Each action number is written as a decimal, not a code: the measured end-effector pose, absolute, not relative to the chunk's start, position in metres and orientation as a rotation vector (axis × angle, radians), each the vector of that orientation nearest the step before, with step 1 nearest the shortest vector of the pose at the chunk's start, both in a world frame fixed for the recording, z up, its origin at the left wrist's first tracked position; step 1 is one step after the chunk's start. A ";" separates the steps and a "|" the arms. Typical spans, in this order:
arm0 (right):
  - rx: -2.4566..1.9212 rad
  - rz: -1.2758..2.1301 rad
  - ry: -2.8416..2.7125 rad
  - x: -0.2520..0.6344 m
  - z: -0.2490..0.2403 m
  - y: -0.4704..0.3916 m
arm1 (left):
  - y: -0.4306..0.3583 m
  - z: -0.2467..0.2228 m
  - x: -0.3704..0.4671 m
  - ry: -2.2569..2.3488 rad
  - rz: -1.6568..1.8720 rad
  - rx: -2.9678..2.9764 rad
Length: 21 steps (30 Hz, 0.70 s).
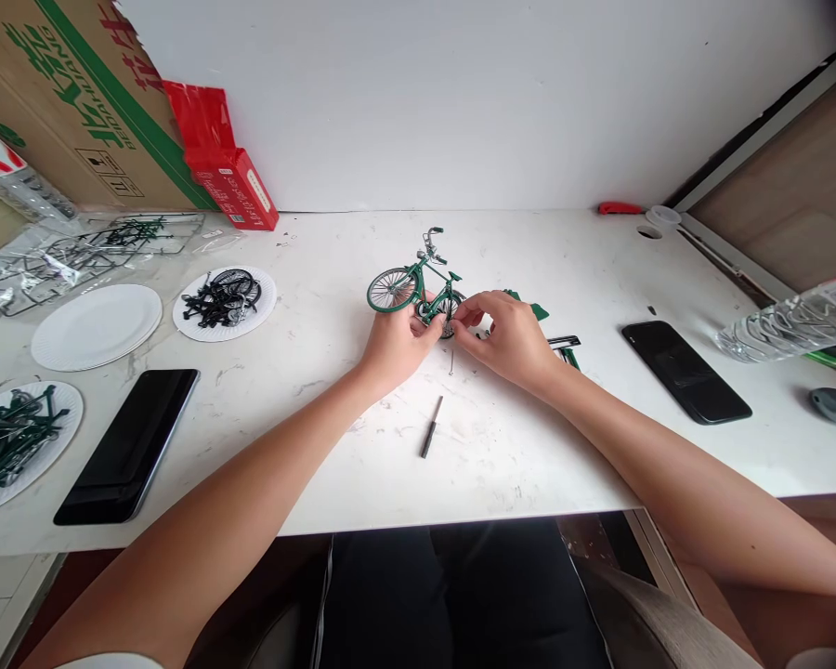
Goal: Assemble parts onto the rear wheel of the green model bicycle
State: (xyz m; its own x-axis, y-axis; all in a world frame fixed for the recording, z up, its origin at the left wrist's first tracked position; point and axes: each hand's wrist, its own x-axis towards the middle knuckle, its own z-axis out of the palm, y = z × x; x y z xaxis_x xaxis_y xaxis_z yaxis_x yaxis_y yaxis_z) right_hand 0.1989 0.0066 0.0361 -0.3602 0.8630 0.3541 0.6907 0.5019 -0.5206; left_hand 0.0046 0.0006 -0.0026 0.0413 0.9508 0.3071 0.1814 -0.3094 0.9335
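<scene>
A green model bicycle (415,273) with thin spoked wheels and a silver handlebar is raised just above the table, its front wheel pointing left. My left hand (397,348) is closed around its lower frame from below, thumb near the rear wheel. At the rear wheel (447,312), the fingers of my right hand (505,333) are pinched together against its right side; any small part between the fingertips is hidden. A small screwdriver (432,427) with a black handle lies in front of my hands. A thin metal pin (451,362) lies just beyond it.
Green and black parts (564,346) lie partly behind my right hand. On the left are a paper plate of black parts (224,299), a bare plate (97,325), a plate of green parts (14,435) and a phone (129,446). Another phone (686,372) and a bottle (773,321) are right.
</scene>
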 end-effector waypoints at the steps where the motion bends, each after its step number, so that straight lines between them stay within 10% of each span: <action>1: -1.268 0.380 -2.145 0.198 0.036 0.006 | 0.001 -0.003 0.004 1.166 1.334 1.581; 21: -1.352 0.339 -2.149 0.197 0.038 0.004 | -0.005 0.001 0.006 1.232 1.344 1.637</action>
State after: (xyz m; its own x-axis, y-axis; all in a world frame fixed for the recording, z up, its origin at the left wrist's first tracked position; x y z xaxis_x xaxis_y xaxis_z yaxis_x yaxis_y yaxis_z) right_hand 0.1968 0.0037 0.0380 -0.3244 0.8858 0.3317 0.7409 0.4560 -0.4932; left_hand 0.0058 -0.0045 0.0009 0.0196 0.9444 0.3283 0.2445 -0.3229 0.9143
